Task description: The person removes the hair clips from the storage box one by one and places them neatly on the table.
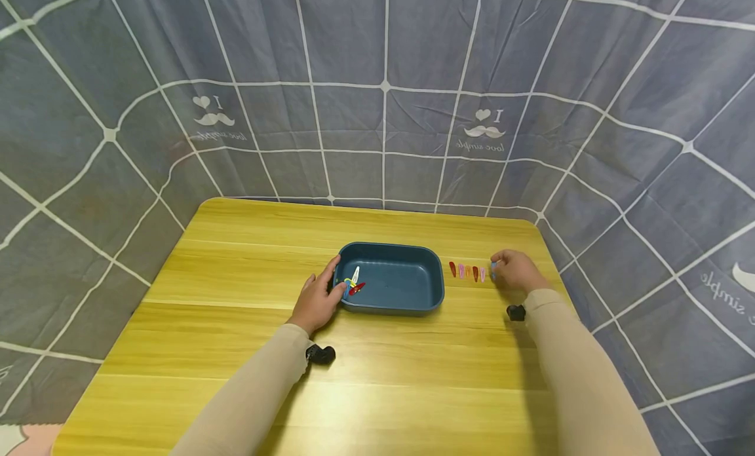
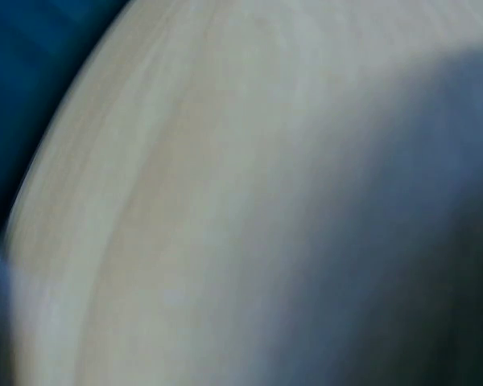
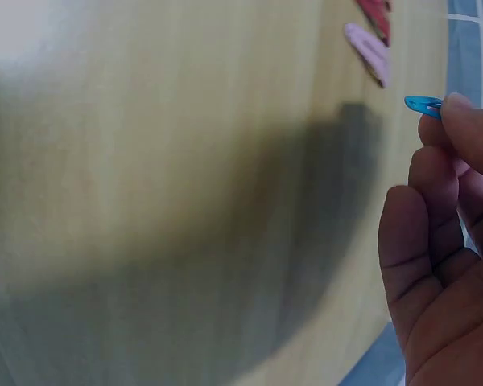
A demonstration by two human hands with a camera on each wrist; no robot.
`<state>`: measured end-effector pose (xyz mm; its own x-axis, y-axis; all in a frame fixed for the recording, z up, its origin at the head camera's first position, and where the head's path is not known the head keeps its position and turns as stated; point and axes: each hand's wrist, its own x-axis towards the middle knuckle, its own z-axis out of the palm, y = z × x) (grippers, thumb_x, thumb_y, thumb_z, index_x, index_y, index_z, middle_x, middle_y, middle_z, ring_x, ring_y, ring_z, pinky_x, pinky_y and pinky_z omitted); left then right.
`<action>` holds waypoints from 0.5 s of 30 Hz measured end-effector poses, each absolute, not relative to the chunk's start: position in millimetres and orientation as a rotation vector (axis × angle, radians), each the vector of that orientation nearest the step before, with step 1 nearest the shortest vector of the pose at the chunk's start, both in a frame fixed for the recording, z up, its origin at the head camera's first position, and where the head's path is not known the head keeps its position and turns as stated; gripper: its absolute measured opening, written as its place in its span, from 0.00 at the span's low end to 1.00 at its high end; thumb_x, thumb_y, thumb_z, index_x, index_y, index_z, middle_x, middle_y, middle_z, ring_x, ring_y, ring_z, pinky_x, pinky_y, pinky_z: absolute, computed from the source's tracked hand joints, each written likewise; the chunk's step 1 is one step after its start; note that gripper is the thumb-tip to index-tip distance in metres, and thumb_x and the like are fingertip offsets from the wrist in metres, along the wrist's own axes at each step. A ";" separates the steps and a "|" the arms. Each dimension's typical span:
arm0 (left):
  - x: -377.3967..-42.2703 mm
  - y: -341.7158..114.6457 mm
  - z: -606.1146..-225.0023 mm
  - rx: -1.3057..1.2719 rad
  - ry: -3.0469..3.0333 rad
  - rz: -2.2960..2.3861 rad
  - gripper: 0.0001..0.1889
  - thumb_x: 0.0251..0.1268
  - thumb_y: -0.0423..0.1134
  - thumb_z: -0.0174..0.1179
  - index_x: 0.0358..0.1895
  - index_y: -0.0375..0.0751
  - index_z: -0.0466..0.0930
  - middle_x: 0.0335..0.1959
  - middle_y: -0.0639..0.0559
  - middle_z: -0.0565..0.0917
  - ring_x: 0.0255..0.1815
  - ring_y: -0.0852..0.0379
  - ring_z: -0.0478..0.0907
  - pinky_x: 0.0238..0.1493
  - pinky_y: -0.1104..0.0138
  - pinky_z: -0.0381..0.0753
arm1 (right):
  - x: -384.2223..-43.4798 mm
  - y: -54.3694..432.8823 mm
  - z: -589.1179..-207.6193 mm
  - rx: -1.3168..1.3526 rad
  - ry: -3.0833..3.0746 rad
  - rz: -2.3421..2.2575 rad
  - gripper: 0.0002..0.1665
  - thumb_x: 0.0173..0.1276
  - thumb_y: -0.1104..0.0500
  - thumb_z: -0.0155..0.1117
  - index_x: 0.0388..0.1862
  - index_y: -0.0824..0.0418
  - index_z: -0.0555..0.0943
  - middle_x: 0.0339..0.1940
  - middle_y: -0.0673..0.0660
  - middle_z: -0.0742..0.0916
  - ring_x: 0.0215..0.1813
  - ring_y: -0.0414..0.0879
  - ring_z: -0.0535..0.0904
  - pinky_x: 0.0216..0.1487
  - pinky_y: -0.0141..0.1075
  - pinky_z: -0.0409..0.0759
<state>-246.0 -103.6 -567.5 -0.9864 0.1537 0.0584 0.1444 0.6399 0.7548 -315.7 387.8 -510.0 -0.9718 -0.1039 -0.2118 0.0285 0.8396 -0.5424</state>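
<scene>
A dark blue plastic tray (image 1: 407,310) sits on the table. My left hand (image 1: 315,303) holds its left side, the thumb over the rim and the fingers along the outside. Inside, near that thumb, lie several snap hair clips: a white clip (image 1: 356,274), a red clip (image 1: 357,289), and yellow and blue ones partly overlapping. Right of the tray, a row of red, pink and orange hair clips (image 1: 468,271) lies on the wood. At the row's right end my right hand (image 1: 519,270) pinches a blue hair clip (image 3: 421,105) between thumb and forefinger, seen closely in the right wrist view.
The yellow wooden table (image 1: 383,377) has rounded far corners. A grey-blue grid-patterned cloth (image 1: 354,115) hangs behind it and along both sides. The left wrist view is blurred, showing mostly wood and a dark blue tray edge.
</scene>
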 end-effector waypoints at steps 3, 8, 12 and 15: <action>-246.7 -103.6 -568.5 0.258 2.843 1.299 0.35 0.82 0.54 0.52 0.86 0.65 0.51 0.79 0.45 0.73 0.73 0.37 0.77 0.90 0.46 0.44 | -315.9 388.0 -516.7 -0.032 2.772 -0.856 0.20 0.78 0.60 0.57 0.61 0.72 0.79 0.51 0.67 0.88 0.47 0.55 0.79 0.50 0.40 0.79; -248.0 -103.4 -570.5 0.263 2.848 1.305 0.35 0.82 0.52 0.53 0.86 0.64 0.52 0.78 0.44 0.73 0.72 0.37 0.78 0.89 0.46 0.45 | -315.8 388.9 -524.8 -0.011 2.751 -0.878 0.19 0.78 0.61 0.59 0.61 0.72 0.79 0.46 0.64 0.87 0.44 0.53 0.79 0.47 0.40 0.79; -248.6 -103.0 -571.4 0.268 2.851 1.309 0.36 0.81 0.50 0.54 0.86 0.63 0.52 0.78 0.43 0.74 0.73 0.37 0.77 0.89 0.45 0.44 | -313.5 388.3 -529.2 0.014 2.734 -0.882 0.19 0.78 0.62 0.59 0.62 0.72 0.78 0.46 0.64 0.87 0.47 0.54 0.80 0.52 0.45 0.81; -248.5 -102.7 -571.4 0.263 2.852 1.315 0.35 0.81 0.50 0.54 0.86 0.63 0.53 0.77 0.43 0.74 0.73 0.37 0.77 0.89 0.45 0.45 | -311.4 387.9 -532.1 0.041 2.712 -0.906 0.20 0.80 0.61 0.58 0.64 0.71 0.78 0.52 0.67 0.87 0.53 0.58 0.81 0.59 0.51 0.81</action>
<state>-248.5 -102.7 -571.4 -0.9860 0.1468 0.0790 0.1554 0.6378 0.7543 -311.4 387.9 -532.1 -0.9601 -0.0617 -0.2729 0.1147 0.8029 -0.5850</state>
